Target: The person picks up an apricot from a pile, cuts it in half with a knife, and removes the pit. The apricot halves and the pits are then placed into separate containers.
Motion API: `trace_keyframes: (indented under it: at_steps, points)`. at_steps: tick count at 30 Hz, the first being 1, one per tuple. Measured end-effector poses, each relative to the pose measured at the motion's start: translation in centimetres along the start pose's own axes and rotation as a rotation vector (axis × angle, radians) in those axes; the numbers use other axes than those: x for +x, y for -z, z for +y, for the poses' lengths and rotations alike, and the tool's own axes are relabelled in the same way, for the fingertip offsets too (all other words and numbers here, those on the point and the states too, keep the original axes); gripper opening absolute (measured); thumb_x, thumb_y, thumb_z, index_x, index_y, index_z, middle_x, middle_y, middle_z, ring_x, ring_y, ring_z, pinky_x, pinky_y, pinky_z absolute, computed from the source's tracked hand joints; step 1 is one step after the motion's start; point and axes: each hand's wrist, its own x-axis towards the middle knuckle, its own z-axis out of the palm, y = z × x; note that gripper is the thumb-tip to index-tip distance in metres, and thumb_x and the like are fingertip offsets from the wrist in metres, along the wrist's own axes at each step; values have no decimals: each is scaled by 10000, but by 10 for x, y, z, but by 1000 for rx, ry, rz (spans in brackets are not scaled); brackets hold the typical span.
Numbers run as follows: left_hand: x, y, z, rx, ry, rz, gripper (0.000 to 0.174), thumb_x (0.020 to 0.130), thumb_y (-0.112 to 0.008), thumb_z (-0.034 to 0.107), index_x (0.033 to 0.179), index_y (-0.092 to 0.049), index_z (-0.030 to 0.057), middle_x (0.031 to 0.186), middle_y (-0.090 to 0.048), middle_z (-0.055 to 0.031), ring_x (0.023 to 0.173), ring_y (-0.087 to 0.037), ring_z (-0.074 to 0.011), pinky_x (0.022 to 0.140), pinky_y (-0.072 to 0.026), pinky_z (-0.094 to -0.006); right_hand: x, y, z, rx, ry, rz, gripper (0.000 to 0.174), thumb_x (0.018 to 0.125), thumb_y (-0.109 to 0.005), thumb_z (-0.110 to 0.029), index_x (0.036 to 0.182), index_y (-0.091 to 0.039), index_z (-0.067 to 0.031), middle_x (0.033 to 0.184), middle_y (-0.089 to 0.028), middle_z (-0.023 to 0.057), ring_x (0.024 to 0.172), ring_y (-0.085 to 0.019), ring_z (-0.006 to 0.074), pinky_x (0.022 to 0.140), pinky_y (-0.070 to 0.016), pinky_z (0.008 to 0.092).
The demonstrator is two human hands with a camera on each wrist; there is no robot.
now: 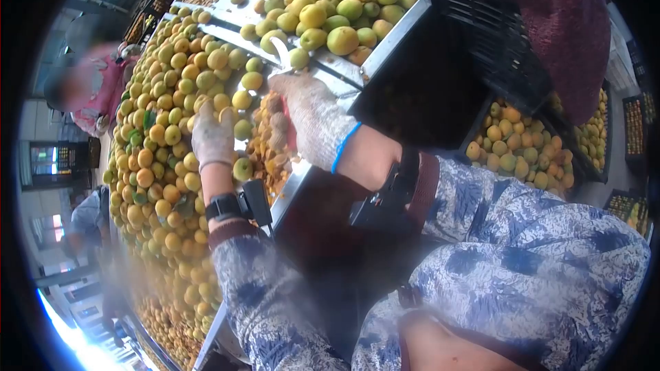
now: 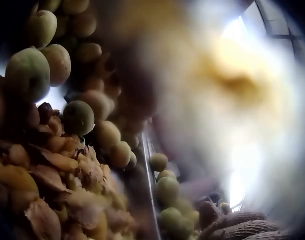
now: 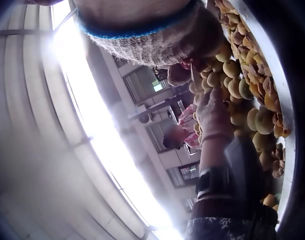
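Observation:
In the head view my left hand (image 1: 213, 136), in a pale stained glove, reaches over a big heap of yellow-green apricots (image 1: 172, 135). Its fingers are spread at the fruit, and no apricot shows lifted from the heap. My right hand (image 1: 313, 113), in a knitted glove with a blue cuff, grips a knife whose pale curved blade (image 1: 280, 53) sticks out past the fingers. Beneath and between the hands lie torn apricot halves and flesh (image 1: 265, 148), with brown stones (image 1: 277, 124) among them. The left wrist view shows the apricot pieces (image 2: 87, 180) close up, beside whole fruit.
More apricots (image 1: 344, 10) are piled on the metal tray at the top. A black crate (image 1: 481, 31) tilts at its right, above apricots in crates (image 1: 526, 144) on the floor. A person in pink (image 1: 103, 86) is across the heap. The metal table edge (image 1: 292, 189) runs before me.

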Motion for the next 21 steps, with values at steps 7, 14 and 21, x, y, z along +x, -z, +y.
trace_keyframes:
  at_steps: [7,14,21]
  points:
    - [14,-15,-8,-115,355,-461,480,783,-648,385,1016,-638,-35,1006,-660,-231,962,-637,-332,870,-482,-375,-1,-2,-4,-119,-39,-15,151,892,-557,-244,920,-522,-100,685,-531,40,412,-462,147,338,-413,343]
    - [-87,26,-40,-309,375,-125,526,779,-689,346,1082,-595,-73,1085,-602,-237,983,-596,-323,896,-459,-377,-8,-3,20,-510,13,-168,285,931,-520,-331,1063,-532,-79,683,-525,39,446,-466,118,355,-408,290]
    - [-186,98,18,-1018,599,118,485,886,-611,163,1292,-432,-34,1010,-591,-94,768,-606,-125,664,-529,-232,-35,14,80,-971,367,-583,381,951,-542,-345,1230,-565,-87,758,-537,7,604,-514,96,566,-482,265]
